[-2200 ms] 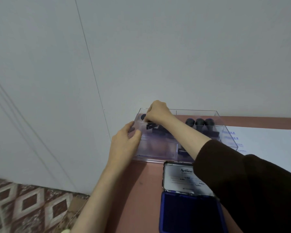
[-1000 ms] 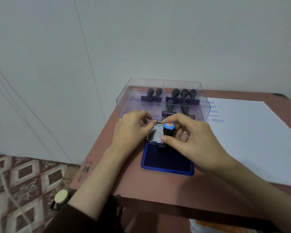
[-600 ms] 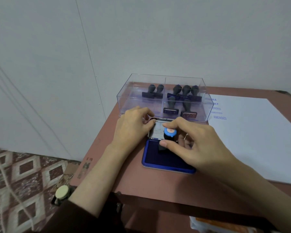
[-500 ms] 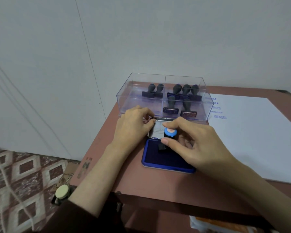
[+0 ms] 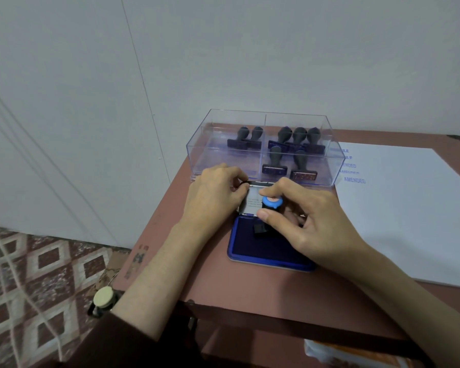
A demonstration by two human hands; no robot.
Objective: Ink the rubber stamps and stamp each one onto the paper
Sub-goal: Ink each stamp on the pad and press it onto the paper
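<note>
A blue ink pad [image 5: 268, 247] lies open on the brown table, its lid [image 5: 255, 201] raised toward the box. My right hand [image 5: 308, 224] pinches a black rubber stamp with a blue-ringed top [image 5: 271, 202], its base down on the pad's far left corner. My left hand [image 5: 213, 197] grips the left edge of the lid. A clear plastic box [image 5: 263, 147] behind the pad holds several dark stamps [image 5: 298, 136] in two compartments. White paper [image 5: 409, 208] lies to the right, with blue stamped words [image 5: 354, 179] along its left edge.
The table's left edge [image 5: 154, 221] drops to a patterned floor. A round cream knob [image 5: 103, 298] sits below the table's front left corner. A grey wall stands close behind the box. An orange and white object [image 5: 351, 354] shows under the table front.
My right hand brought a stamp out of the box and down onto the ink pad. My left hand moved from the box to the pad's lid. Over the last half second the hands barely moved.
</note>
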